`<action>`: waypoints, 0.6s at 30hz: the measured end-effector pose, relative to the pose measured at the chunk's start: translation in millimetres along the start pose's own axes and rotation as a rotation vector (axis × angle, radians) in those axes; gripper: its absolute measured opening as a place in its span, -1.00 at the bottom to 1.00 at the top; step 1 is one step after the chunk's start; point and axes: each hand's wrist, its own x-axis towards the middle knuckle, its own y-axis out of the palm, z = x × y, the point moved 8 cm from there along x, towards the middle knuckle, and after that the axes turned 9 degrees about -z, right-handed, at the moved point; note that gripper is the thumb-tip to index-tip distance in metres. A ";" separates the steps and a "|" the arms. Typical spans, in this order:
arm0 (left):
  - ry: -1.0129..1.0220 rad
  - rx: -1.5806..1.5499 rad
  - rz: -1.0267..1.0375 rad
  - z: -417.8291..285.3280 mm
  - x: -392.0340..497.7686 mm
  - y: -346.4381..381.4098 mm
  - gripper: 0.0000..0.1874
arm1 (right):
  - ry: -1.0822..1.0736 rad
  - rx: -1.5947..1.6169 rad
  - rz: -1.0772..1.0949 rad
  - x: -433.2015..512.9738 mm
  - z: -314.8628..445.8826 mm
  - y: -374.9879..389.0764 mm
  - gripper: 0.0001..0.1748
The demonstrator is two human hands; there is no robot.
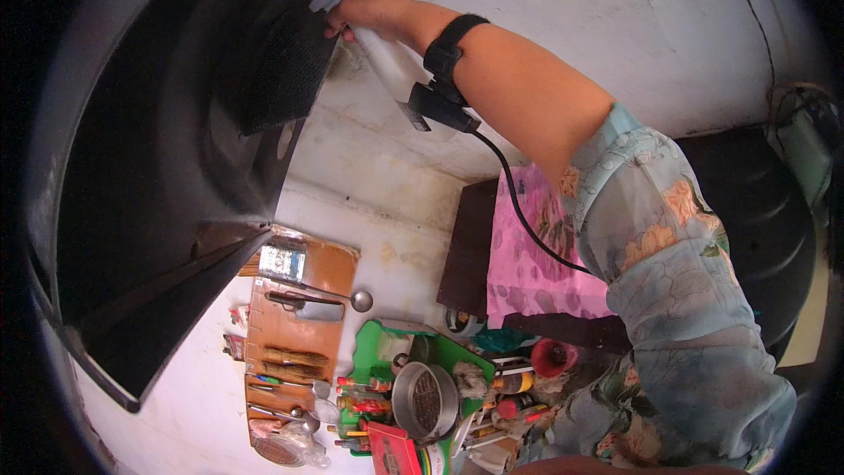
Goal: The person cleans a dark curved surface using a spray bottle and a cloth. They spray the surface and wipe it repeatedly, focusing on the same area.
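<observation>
My right hand is closed around the neck of a white trigger spray bottle, high up in the picture. The sprayer head points left, close to the dark underside of a black range hood with a perforated panel. The bottle's lower end lies partly behind a black device strapped to my right wrist, from which a black cable runs to my floral sleeve. My left hand is out of view. The view is strongly tilted.
A brown wall board carries a cleaver, a ladle and brushes. Beside it, a green shelf holds bottles and a round metal pan. A pink patterned cloth covers a dark surface near a red cup.
</observation>
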 end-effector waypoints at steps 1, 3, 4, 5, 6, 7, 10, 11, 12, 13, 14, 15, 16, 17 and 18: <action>0.000 -0.009 0.003 0.8 1.2 0.4 -0.60 | -0.025 -0.017 0.014 0.4 2.0 2.7 -0.76; 0.002 -0.028 0.014 2.2 2.5 1.4 -0.60 | -0.027 -0.097 -0.006 0.5 1.2 3.2 -0.78; 0.004 -0.040 0.018 2.5 3.2 1.6 -0.60 | -0.014 -0.049 0.010 -0.1 0.9 4.9 -0.79; 0.004 -0.051 0.026 3.2 3.7 2.2 -0.61 | -0.009 -0.007 0.006 -0.8 0.8 4.6 -0.80; 0.004 -0.062 0.034 3.9 4.9 3.0 -0.61 | -0.003 0.013 0.002 -1.6 0.5 4.5 -0.81; 0.003 -0.077 0.039 4.3 5.5 3.1 -0.61 | 0.020 0.095 0.003 -2.5 -0.3 4.4 -0.82; 0.006 -0.130 0.067 5.2 8.7 5.0 -0.61 | 0.057 0.174 0.023 -5.8 -1.6 4.8 -0.85; 0.006 -0.149 0.078 5.3 8.9 5.1 -0.62 | 0.043 0.126 0.042 -7.1 -0.8 5.5 -0.85; 0.007 -0.172 0.087 6.0 9.8 5.7 -0.62 | 0.050 0.053 0.040 -8.0 -2.4 4.0 -0.84; 0.002 -0.201 0.100 6.6 10.7 6.3 -0.62 | 0.002 0.025 0.037 -9.1 0.8 2.6 -0.83; 0.001 -0.234 0.113 6.8 11.3 6.6 -0.62 | -0.025 -0.028 0.014 -9.6 2.1 -0.6 -0.82; 0.001 -0.269 0.129 7.5 12.4 7.8 -0.62 | -0.072 -0.084 -0.005 -10.8 4.4 -3.2 -0.81; -0.002 -0.313 0.145 7.9 12.4 8.3 -0.63 | -0.099 -0.099 -0.011 -11.8 5.7 -5.0 -0.80; -0.008 -0.360 0.161 8.5 14.0 9.4 -0.63 | -0.147 -0.118 -0.013 -12.7 8.9 -5.6 -0.80; -0.017 -0.416 0.182 8.7 13.8 9.9 -0.63 | -0.195 -0.138 -0.014 -13.7 11.8 -5.9 -0.79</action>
